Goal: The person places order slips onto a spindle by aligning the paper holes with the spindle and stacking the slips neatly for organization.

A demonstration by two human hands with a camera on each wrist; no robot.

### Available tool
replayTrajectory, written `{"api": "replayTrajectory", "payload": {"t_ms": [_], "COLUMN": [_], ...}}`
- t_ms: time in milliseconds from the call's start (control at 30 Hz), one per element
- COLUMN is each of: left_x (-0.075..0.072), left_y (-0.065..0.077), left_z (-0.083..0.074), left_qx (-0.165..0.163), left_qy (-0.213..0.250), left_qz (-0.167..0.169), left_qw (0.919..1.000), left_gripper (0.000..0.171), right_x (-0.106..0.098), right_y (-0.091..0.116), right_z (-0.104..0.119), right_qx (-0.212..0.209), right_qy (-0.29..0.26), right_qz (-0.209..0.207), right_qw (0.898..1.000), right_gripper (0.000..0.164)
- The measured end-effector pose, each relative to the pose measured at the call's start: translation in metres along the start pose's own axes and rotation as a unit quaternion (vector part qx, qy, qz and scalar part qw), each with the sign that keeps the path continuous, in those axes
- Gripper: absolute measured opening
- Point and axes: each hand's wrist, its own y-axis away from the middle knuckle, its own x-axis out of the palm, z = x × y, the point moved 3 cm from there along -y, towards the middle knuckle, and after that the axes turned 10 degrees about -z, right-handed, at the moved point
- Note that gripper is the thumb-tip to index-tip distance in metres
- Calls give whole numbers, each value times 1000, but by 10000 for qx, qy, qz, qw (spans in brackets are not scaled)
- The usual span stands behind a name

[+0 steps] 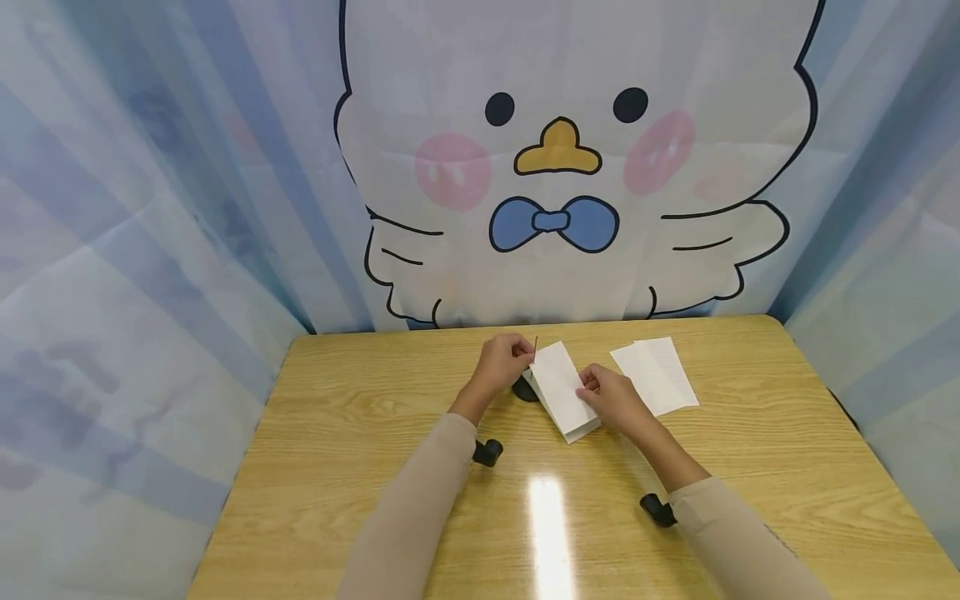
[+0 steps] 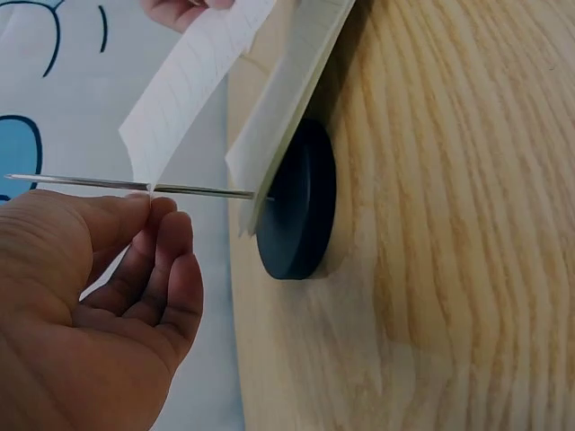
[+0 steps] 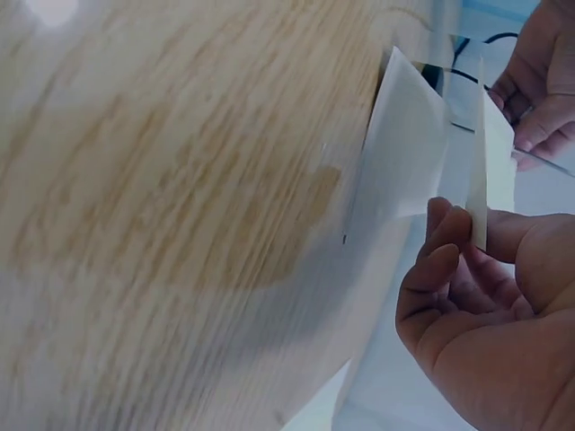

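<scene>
A paper spike stands toward the back of the table, with a round black base [image 2: 301,211] and a thin upright metal spike [image 2: 76,181]. Pierced sheets [image 2: 292,99] lie low on it, just above the base. Higher up, another white sheet of paper [image 1: 561,383] has one corner on the spike. My left hand [image 1: 502,364] pinches that corner between thumb and fingertips, right at the spike. With thumb and fingers my right hand [image 3: 494,310] grips the same sheet by its opposite edge, holding it tilted above the lower sheets.
Loose white sheets [image 1: 660,377] lie overlapping on the wooden table [image 1: 352,467], to the right of the right hand. A printed curtain [image 1: 555,283] hangs behind the table's back edge and along both sides. Black wrist-worn parts [image 1: 488,452] show beside both forearms.
</scene>
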Motion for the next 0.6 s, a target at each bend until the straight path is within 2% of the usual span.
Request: {"api": "replayTrajectory", "payload": {"t_ms": [300,600], "left_x": [8,12], "left_y": [5,6], "left_z": [5,8], "left_qx": [-79,-38], "left_qy": [-130,-411], "left_qz": [-22,-70], "left_qw": [9999,9991], "left_gripper": [8,8], "right_x": [4,6], "right_y": [1,0], "right_z": [-8,-8], "right_qx": [10,-251], "right_qy": [47,298], "right_qz": [-75,-139], "right_qw": [10000,9991], "right_gripper": [19,20]}}
